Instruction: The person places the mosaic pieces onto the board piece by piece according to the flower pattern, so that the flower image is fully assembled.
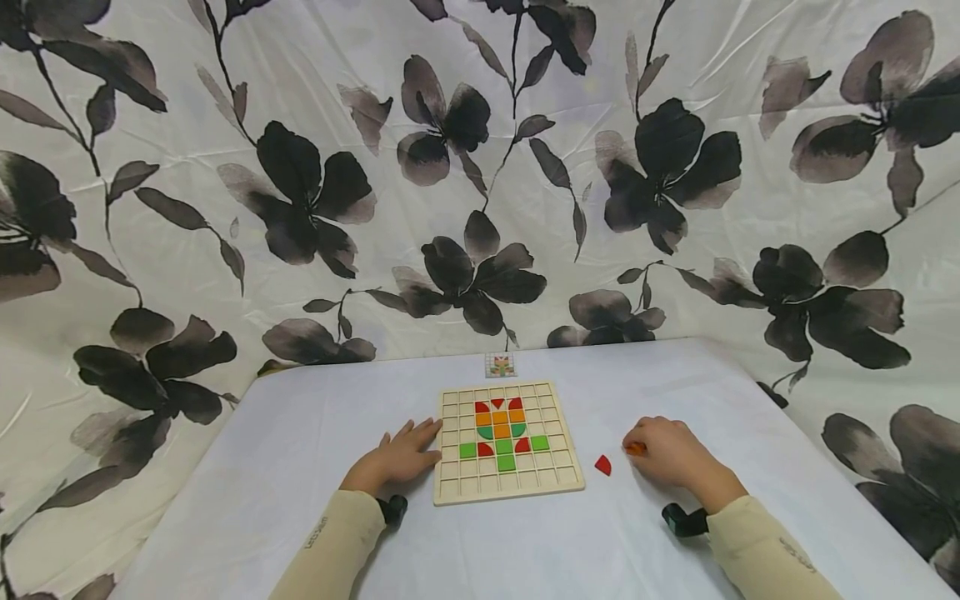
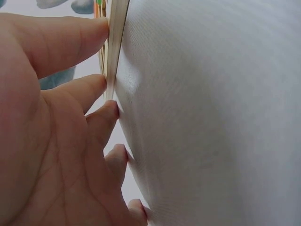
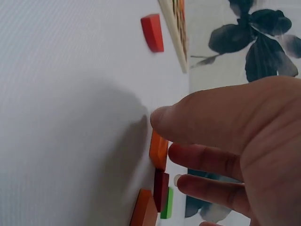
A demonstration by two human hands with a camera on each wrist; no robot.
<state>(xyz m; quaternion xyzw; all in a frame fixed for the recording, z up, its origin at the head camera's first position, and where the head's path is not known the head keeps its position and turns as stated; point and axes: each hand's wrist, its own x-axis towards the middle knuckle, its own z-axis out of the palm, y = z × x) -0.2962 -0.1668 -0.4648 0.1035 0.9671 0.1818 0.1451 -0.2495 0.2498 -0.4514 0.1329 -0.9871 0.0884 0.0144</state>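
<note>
A wooden grid board (image 1: 558, 479) lies on the table, with red, orange and green pieces set in its middle cells. My left hand (image 1: 401, 454) rests at its left edge, fingers extended; in the left wrist view the thumb and forefinger touch the board's side (image 2: 113, 52). To the right of the board, my right hand (image 1: 667, 450) pinches an orange block (image 3: 158, 149) at the table between thumb and forefinger. A dark red block (image 3: 161, 188), a green block (image 3: 169, 202) and another orange block (image 3: 144, 209) lie beside that hand, hidden beneath it in the head view.
A loose red quarter-round piece (image 1: 603, 465) lies between the board and my right hand. Behind the board is a small pattern card (image 1: 501, 365). White cloth covers the table (image 1: 300, 433), and a floral curtain (image 1: 570, 250) hangs behind it.
</note>
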